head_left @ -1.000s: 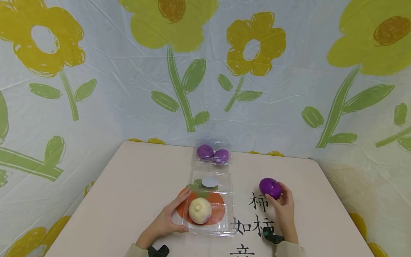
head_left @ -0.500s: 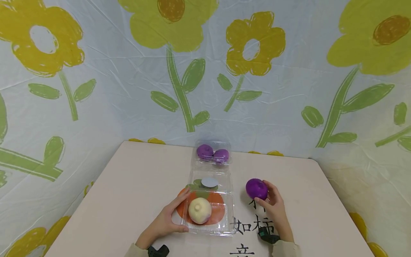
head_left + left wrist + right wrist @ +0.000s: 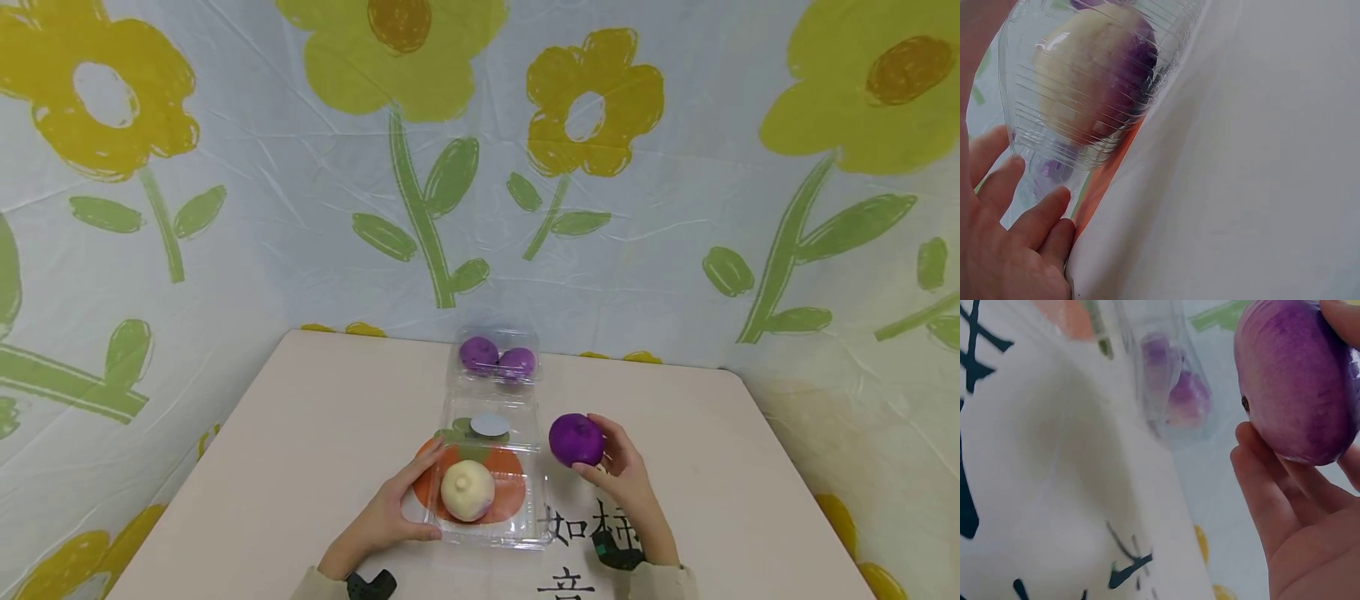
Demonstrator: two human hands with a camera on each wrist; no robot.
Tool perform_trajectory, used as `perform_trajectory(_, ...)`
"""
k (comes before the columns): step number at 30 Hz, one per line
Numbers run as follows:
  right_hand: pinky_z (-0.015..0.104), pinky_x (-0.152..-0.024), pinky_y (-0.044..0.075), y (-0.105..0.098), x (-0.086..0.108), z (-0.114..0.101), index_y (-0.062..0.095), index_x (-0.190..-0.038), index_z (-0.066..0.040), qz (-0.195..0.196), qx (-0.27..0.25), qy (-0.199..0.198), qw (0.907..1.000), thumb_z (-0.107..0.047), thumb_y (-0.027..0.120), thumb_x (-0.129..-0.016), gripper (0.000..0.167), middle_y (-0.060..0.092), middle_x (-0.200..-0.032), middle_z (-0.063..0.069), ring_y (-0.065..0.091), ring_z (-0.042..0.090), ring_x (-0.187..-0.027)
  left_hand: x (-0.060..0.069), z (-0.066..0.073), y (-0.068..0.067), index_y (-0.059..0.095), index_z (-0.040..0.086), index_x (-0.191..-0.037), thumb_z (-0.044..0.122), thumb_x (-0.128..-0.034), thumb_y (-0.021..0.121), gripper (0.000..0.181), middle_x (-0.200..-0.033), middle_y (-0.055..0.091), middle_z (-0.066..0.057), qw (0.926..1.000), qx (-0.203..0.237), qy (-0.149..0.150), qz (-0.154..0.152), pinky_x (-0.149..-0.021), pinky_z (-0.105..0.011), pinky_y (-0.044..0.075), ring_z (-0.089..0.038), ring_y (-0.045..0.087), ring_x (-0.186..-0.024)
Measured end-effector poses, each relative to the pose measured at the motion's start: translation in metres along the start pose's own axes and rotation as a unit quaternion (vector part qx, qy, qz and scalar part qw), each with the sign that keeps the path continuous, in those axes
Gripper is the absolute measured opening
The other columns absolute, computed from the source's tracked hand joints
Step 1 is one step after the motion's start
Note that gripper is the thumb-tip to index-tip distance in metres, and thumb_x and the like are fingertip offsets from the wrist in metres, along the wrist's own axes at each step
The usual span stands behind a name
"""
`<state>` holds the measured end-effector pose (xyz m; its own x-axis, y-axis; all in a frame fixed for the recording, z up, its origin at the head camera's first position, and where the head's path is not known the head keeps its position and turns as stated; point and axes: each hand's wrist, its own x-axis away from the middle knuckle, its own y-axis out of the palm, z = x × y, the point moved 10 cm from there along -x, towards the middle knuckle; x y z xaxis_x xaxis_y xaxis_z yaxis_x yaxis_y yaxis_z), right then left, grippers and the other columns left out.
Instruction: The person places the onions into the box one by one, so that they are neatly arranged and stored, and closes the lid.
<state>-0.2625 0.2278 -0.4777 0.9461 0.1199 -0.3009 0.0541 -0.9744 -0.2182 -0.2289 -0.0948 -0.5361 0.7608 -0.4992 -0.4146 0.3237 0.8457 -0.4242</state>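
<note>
My right hand point(image 3: 626, 467) holds a purple turnip point(image 3: 576, 440) between thumb and fingers, above the table and just right of a clear plastic box point(image 3: 525, 525). In the right wrist view the turnip point(image 3: 1294, 381) shows streaked purple skin and a small dark spot. A cream turnip point(image 3: 467, 492) sits inside the box, nub up, with purple on its lower side, as the left wrist view shows. My left hand point(image 3: 386, 508) rests along the left side of the box, fingers extended toward its far corner and thumb at the near one.
A clear lid point(image 3: 491, 404) with a white oval sticker point(image 3: 490, 426) lies behind the box. Farther back, a clear container point(image 3: 534, 340) holds two purple turnips point(image 3: 480, 354). Under the box is an orange print; black characters point(image 3: 570, 529) are printed right of it. Flowered cloth surrounds the table.
The right hand has carried the purple turnip leftward, closer to the box. The left hand and the box with the cream turnip have stayed in place.
</note>
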Motion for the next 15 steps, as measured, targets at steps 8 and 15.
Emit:
perform_trajectory(8, 0.021, -0.093, 0.049, 0.015, 0.0, -0.026, 0.044, -0.142, -0.001, -0.032, 0.035, -0.003, 0.9989, 0.0, 0.082, -0.076, 0.076, 0.05, -0.141, 0.019, 0.054, 0.006, -0.118, -0.001, 0.001, 0.0, 0.034, 0.003, -0.153, 0.029, -0.0706, 0.09, 0.103, -0.163, 0.023, -0.012, 1.0, 0.0, 0.004, 0.0, -0.115, -0.027, 0.018, -0.036, 0.02, -0.148)
perform_trajectory(15, 0.028, -0.092, 0.051, 0.034, 0.01, -0.035, 0.047, -0.142, -0.011, -0.067, 0.079, 0.016, 0.9945, -0.011, 0.086, -0.076, 0.077, 0.053, -0.14, 0.012, 0.057, 0.028, -0.119, -0.001, 0.0, 0.0, 0.034, 0.003, -0.153, 0.029, -0.0708, 0.09, 0.103, -0.163, 0.024, -0.011, 1.0, 0.0, 0.001, -0.001, -0.115, -0.026, 0.018, -0.035, 0.02, -0.148)
